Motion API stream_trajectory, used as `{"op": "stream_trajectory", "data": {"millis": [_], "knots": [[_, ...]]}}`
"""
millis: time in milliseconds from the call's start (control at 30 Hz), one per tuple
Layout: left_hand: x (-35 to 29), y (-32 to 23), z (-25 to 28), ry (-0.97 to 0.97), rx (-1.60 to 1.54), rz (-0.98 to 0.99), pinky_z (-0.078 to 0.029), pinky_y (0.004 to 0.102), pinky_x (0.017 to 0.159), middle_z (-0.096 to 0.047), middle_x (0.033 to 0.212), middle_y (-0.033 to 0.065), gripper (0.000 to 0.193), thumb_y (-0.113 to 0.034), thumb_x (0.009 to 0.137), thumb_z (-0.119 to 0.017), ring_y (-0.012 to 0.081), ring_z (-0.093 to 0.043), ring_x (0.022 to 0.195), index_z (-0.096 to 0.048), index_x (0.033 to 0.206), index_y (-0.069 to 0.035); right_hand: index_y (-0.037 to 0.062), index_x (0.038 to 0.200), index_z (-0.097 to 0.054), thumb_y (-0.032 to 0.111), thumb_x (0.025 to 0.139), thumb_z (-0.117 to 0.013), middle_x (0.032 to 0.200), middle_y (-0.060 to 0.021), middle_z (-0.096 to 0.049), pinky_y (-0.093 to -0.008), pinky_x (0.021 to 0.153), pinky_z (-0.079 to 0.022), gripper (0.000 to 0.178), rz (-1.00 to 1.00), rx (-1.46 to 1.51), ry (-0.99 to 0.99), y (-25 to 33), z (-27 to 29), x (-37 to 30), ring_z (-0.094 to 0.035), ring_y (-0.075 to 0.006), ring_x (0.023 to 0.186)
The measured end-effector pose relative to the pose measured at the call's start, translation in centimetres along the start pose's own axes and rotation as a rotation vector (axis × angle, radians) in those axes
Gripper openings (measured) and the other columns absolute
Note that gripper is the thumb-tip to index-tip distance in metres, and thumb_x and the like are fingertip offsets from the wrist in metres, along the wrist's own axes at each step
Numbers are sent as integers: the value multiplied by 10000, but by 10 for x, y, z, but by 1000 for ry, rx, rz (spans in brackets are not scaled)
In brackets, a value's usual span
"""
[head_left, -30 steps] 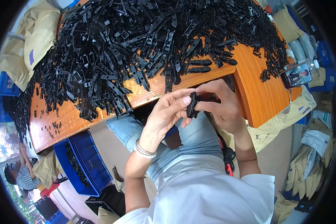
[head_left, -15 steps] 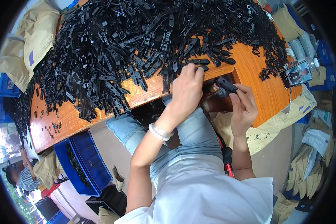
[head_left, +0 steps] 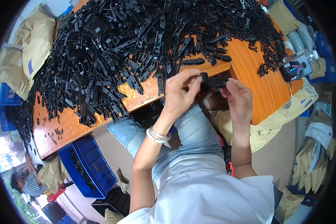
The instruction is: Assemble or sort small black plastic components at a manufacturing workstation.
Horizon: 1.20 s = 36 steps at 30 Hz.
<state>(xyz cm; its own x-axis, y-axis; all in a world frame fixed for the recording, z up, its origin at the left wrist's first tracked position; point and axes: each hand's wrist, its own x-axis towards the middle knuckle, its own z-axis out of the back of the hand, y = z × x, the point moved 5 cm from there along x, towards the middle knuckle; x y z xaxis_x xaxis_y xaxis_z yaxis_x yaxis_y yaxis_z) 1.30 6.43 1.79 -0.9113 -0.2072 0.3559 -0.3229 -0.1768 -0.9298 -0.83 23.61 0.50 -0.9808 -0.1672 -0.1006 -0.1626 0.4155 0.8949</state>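
The left hand (head_left: 181,91) and right hand (head_left: 238,100) pinch one black plastic clip (head_left: 212,81), fingers closed on its ends, above the lap at the table edge. The clip is slim, matte and rigid. At 12 o'clock a heap of like clips (head_left: 138,44) covers the glossy orange wooden table (head_left: 265,89). Half a second ago the left hand reached to the heap; it has returned.

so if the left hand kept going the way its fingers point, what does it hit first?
The black part pinched at its fingertips, then probably the right hand holding the other end. The left hand points toward it across a short gap; depth is hard to judge in this view.
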Motion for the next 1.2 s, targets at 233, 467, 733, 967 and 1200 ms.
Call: {"op": "stream_trajectory", "data": {"millis": [233, 467, 733, 967, 1200], "knots": [[-12, -2, 7, 1, -193, 34, -478, 207, 596, -638, 717, 83, 133, 58, 783, -538, 122, -632, 656, -602, 898, 41, -18, 894, -603, 115, 832, -582, 741, -62, -605, -204, 572, -394, 148, -59, -38, 29, 1, -18, -6, -524, -98, 612], [-21, 0, 8, 4, -85, 20, -483, 207, 623, -651, 749, 90, 148, 78, 775, -529, 123, -635, 663, -608, 895, 42, -16, 836, -606, 133, 827, -586, 701, -54, -591, -198, 552, -378, 150, -2, -211, 61, 10, -21, -9, -513, -91, 593], [-22, -5, 1, 5, -262, 83, -493, 209, 641, -649, 743, 92, 157, 95, 785, -497, 123, -640, 692, -601, 897, 59, -17, 814, -606, 136, 826, -576, 655, -48, -579, -195, 538, -383, 156, -194, -194, 131, 8, -11, -2, -522, -85, 563], [-24, 4, -9, 33, -393, 334, -495, 222, 678, -641, 852, 98, 171, 56, 830, -468, 156, -634, 800, -567, 968, 76, -6, 795, -607, 112, 820, -583, 661, -34, -565, -182, 543, -376, 122, -100, -417, 37, 9, -18, -5, -527, -85, 576], [-29, 7, -19, 143, -653, 603, -475, 260, 710, -618, 862, 105, 96, -59, 827, -565, 144, -594, 765, -581, 828, 36, -38, 807, -582, 42, 759, -656, 757, -21, -528, -186, 576, -405, 119, 304, -597, 49, 10, -24, -18, -495, -64, 651]]}}
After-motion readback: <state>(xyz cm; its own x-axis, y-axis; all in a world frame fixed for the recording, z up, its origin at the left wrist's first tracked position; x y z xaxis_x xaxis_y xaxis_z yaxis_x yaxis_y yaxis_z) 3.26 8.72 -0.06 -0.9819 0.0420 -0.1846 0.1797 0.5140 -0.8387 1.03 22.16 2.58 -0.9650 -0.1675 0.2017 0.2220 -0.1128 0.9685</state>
